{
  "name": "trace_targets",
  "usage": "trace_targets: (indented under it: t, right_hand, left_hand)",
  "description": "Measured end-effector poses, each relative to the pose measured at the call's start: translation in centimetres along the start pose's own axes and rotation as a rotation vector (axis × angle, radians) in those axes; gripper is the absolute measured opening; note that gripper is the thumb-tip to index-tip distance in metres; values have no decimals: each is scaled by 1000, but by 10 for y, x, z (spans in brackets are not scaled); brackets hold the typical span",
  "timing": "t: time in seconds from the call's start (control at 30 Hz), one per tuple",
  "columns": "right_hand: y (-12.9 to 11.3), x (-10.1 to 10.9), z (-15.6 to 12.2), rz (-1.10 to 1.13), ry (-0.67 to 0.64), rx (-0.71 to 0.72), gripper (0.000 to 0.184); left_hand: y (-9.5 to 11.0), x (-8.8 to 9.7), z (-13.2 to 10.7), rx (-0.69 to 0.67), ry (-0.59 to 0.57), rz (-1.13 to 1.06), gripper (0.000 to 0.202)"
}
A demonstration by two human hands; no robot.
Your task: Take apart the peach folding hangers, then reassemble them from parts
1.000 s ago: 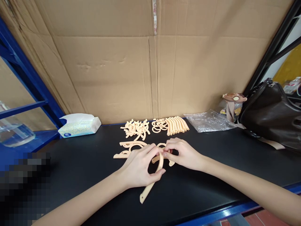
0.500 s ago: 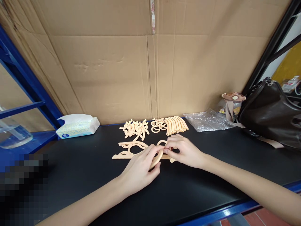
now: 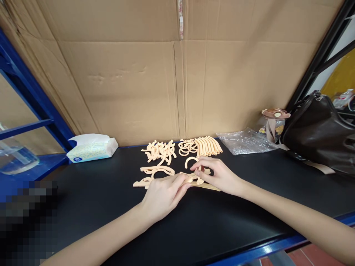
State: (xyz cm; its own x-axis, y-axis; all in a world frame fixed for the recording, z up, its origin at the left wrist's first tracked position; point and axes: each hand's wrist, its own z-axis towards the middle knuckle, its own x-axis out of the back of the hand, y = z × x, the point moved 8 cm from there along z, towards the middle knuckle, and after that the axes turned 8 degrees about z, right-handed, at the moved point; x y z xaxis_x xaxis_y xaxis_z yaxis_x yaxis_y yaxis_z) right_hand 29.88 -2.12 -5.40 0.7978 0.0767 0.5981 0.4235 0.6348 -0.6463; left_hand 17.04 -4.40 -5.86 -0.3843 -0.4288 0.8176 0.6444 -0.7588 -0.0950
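My left hand is closed on a beige plastic hanger arm, whose end shows past thumb and forefinger. Just to its right, my right hand pinches a curved beige hanger hook, partly hidden by the fingers. Under and between the hands lie more beige pieces, among them a long hanger arm. To the left of them, several hanger parts rest on the black table, partly covered by my left hand.
Behind the hands are a pile of short beige pieces, a heap of hooks and a row of curved arms. A tissue pack stands left. At right are a clear plastic bag, a bottle and a dark bag.
The hands have moved slightly apart. The hook has shifted up and away with my right hand, while the hanger arm in my left hand has tilted lower, its end now pointing right.
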Motion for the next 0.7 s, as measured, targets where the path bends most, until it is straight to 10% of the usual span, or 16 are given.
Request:
trace_targets:
  t: [0.7]
  right_hand:
    - [41,-10,0,736,1,-367,24]
  left_hand:
    - [10,-4,4,-165,-25,-10,16]
